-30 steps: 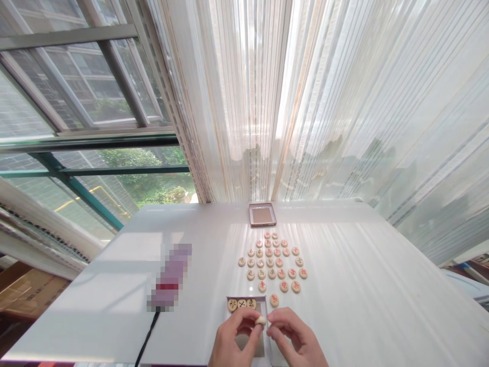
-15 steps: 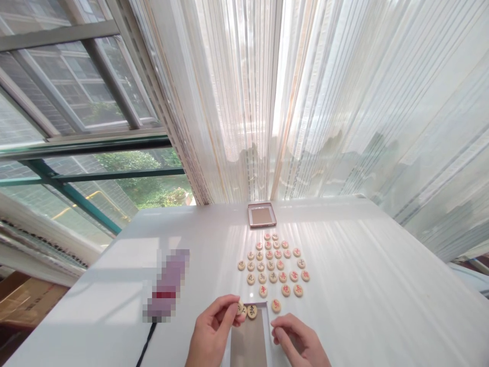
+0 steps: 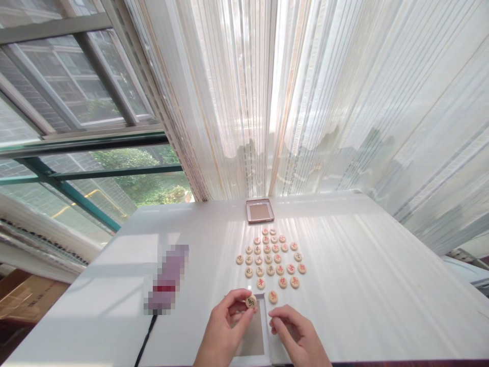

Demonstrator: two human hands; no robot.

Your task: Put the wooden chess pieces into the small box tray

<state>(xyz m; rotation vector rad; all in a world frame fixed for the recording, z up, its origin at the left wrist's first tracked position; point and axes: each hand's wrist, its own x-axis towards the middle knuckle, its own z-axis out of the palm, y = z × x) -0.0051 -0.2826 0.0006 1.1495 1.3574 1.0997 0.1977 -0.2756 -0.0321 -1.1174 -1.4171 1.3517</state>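
My left hand (image 3: 227, 329) is closed over a shallow open box (image 3: 250, 339) at the front of the table. Thumb and fingers pinch a round wooden Chinese chess piece (image 3: 251, 302) with a black character, its face tilted up. My fingers hide part of the box's far end. Just past the box's right edge, my right hand (image 3: 296, 334) has its fingers curled and drawn together; whether they hold anything is hidden. Closest to it lies a chess piece with a red character (image 3: 273, 296). Several more chess pieces (image 3: 270, 270), red and black, lie face up in loose rows farther away.
The box lid (image 3: 260, 210) lies open side up near the table's far edge. On the left is a blurred purple object (image 3: 168, 280) with a black cord (image 3: 145, 339). Curtains (image 3: 229, 102) hang behind the white table (image 3: 362, 285), and a cardboard box (image 3: 42, 300) is beyond its left side.
My left hand has moved slightly right and turned the black piece's face toward me. The pieces seen beside it in the box are now out of sight. The right hand has hardly moved.
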